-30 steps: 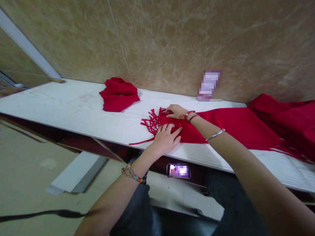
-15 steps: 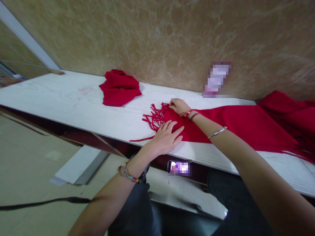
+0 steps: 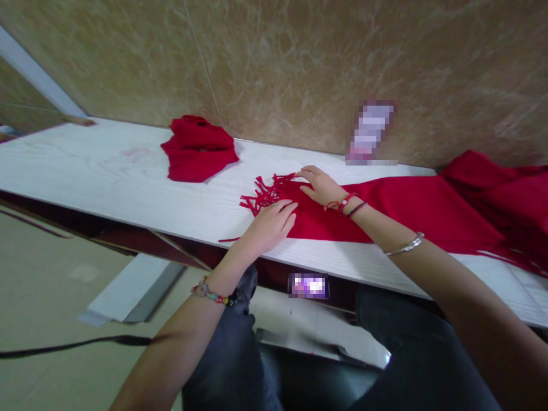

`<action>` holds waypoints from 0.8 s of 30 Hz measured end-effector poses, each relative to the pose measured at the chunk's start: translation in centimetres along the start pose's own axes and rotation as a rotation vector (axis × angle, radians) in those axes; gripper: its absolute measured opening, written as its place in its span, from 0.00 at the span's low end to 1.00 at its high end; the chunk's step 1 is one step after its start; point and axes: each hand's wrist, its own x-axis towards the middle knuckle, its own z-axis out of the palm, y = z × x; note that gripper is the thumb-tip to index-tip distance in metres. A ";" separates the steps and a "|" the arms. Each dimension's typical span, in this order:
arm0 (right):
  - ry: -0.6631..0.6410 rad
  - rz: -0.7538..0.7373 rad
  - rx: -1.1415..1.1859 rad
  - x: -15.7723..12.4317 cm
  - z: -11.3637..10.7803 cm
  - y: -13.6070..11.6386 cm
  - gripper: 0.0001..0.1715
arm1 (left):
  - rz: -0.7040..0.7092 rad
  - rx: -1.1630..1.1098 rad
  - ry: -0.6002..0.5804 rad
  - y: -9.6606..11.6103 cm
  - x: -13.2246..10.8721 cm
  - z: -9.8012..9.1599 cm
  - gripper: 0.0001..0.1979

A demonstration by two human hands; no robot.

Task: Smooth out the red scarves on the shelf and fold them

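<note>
Red fringed cloth lies on the white tabletop. We note our left hand resting on it beside the fringe, fingers loosely spread; our right hand has thumb parted, fingertips at the fringe's upper corner. Whether they pinch a strand we cannot tell.

No readable text, phone screen pixelated (wall-side panel too)

Left hand palm down; right hand farther forward, thumb spread; forearms angled inward.
</note>
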 end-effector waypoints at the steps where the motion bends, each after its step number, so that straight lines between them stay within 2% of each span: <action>1: -0.022 -0.005 0.010 -0.8 -0.6 -0.6 0.24 | 0.009 0.002 0.010 -0.3 0.1 0.0 0.22; 5: -0.151 0.034 0.044 -5.1 -1.7 -2.8 0.29 | 0.039 -0.011 0.036 -0.9 0.3 0.3 0.20; 9: -0.214 0.121 -0.078 -7.9 -0.8 -4.0 0.29 | 0.037 -0.027 0.077 -1.1 0.3 0.3 0.19; 12: -0.186 0.110 -0.107 -8.2 -0.3 -4.0 0.28 | 0.031 -0.009 0.094 -1.4 0.5 0.3 0.18; 16: -0.065 0.089 -0.061 -8.2 -0.6 -3.7 0.24 | 0.002 -0.008 0.100 -2.4 1.3 -0.1 0.17; 19: 0.007 0.016 0.012 -8.6 -1.1 -3.9 0.20 | -0.061 -0.076 0.107 -3.4 2.0 -1.0 0.20; 24: -0.101 -0.149 0.067 -9.2 -1.7 -5.7 0.20 | -0.128 -0.088 0.058 -4.3 2.1 -2.2 0.15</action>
